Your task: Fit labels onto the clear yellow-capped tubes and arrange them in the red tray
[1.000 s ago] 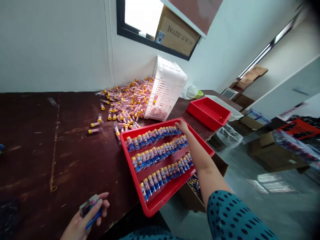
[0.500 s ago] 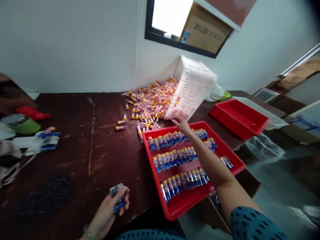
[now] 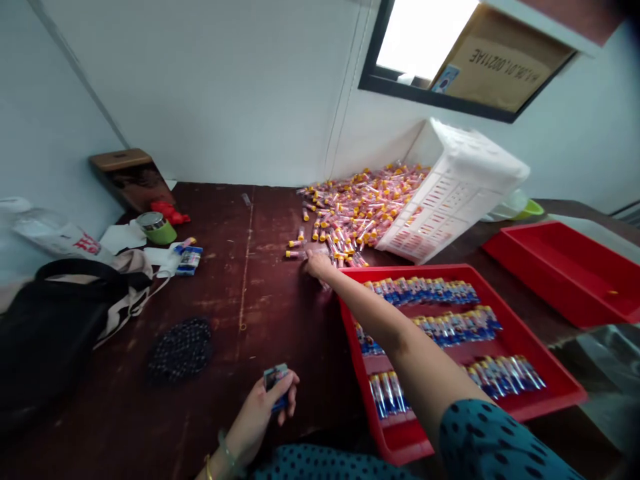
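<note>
My left hand is low over the table's near side, closed on a small stack of blue printed cards. Stretched forward, my right hand is at the near left edge of a heap of clear tubes with yellow caps. A single yellow-capped tube lies right beside its fingers. Those fingers are blurred and partly hidden, so I cannot see whether they grip one. Beneath my right forearm sits a red tray with rows of tubes in blue printed wraps; the arm covers part of the rows.
A white basket stands tilted against the heap. Another red tray is at the right. On the left are a black bag, a plastic bottle, a green tin and a dark patterned cloth.
My right hand has left the white basket's lower edge and moved left to the near edge of the tube heap. The left hand still holds the cards. The view has turned left.
</note>
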The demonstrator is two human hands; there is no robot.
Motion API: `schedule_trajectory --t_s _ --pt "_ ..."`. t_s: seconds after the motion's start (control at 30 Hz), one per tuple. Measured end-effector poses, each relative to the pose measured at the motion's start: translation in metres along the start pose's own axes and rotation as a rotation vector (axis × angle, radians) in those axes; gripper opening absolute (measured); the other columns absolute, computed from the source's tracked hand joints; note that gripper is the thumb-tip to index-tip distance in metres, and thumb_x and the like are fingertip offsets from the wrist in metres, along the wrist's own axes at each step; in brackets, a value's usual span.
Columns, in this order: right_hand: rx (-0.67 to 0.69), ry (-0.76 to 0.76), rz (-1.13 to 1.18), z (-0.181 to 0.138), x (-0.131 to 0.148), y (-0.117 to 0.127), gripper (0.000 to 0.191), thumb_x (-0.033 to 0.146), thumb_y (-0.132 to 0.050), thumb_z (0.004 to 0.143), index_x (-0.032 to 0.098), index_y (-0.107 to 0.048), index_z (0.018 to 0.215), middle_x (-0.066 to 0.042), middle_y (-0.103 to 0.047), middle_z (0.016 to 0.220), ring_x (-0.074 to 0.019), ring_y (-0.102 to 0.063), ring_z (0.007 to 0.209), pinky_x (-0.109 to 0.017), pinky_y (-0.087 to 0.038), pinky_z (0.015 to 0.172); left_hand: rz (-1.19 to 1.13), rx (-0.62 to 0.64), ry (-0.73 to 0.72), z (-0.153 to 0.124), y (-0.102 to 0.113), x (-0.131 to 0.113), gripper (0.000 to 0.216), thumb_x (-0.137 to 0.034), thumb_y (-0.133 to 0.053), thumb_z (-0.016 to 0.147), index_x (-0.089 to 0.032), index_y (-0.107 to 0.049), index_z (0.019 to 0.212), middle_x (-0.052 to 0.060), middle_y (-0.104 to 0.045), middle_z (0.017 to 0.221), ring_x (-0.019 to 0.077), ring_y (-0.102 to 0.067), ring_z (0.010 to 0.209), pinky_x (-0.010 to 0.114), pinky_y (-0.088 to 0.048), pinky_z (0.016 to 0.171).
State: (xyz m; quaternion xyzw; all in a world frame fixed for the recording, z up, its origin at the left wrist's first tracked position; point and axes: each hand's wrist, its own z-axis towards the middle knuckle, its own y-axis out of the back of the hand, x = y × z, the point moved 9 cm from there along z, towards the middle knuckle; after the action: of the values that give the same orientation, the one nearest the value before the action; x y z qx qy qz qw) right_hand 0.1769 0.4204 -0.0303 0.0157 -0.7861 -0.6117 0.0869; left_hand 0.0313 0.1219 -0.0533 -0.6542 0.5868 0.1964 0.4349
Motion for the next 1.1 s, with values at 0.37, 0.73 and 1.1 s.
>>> schedule_trajectory --t_s 0.37,0.73,1.1 --pt "-0.123 0.2 0.044 0.018 0.068 0.025 0.028 0.013 -0.041 0.094 0.013 -0.057 0.117 -0.018 -0.06 0.123 -0.0222 -0.063 0.103 -0.028 -0.045 0.086 -0.084 -0.022 -0.071 0.002 0.019 -0.019 0.033 -0.045 -0.077 0.072 -0.015 -0.07 0.083 0.003 -0.064 0.07 0.0158 -0.061 0.061 0.023 -0.04 0.045" --pt "-0.034 0.451 0.318 -0.088 0.082 0.032 0.02 0.022 -0.045 0.092 0.014 -0.06 0.102 -0.004 -0.063 0.086 -0.0137 -0.058 0.074 -0.023 -0.044 0.071 -0.188 -0.196 -0.138 0.006 0.076 -0.024 0.036 -0.038 -0.083 0.066 -0.013 -0.067 0.086 0.003 -0.069 0.071 0.0176 -0.069 0.065 0.023 -0.049 0.05" --pt "-0.037 0.687 0.832 -0.228 0.092 0.012 0.015 0.029 -0.065 0.086 0.016 -0.059 0.08 -0.004 -0.054 0.09 -0.016 -0.055 0.087 -0.028 -0.046 0.083 -0.175 -0.196 -0.309 0.004 0.023 -0.033 0.032 -0.026 -0.086 0.059 -0.017 -0.063 0.08 -0.004 -0.066 0.067 0.011 -0.06 0.058 0.02 -0.046 0.051"
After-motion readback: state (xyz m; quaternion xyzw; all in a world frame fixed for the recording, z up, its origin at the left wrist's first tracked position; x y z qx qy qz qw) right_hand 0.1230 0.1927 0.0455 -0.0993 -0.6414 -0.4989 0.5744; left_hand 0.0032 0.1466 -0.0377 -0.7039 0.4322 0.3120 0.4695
